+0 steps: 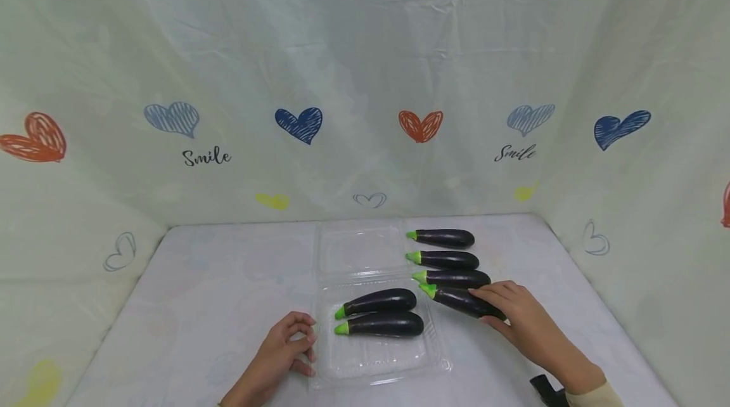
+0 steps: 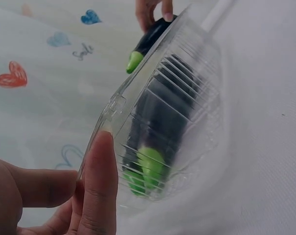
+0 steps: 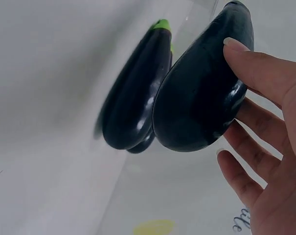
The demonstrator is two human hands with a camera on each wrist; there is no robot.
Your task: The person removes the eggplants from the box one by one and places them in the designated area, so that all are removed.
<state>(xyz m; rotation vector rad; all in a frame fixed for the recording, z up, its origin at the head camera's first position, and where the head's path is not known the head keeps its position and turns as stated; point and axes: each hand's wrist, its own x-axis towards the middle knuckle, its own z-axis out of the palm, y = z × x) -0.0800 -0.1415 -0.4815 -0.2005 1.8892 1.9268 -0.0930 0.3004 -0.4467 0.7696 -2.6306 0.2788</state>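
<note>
Container (image 1: 373,362) near side free; two eggplants (image 1: 388,324) block rear.

"Smile" (image 1: 206,156) and a second "Smile" (image 1: 516,153) on the pale backdrop (image 1: 365,64)
Both stand in dark cursive letters with a capital S on the backdrop's far side, one left of centre, the other right. In the left wrist view a small, slanting script (image 2: 82,52) on the backdrop is too blurred to read surely; at the lower right of the right wrist view, tilted letters "ile" (image 3: 241,220) can be read on it.
</note>
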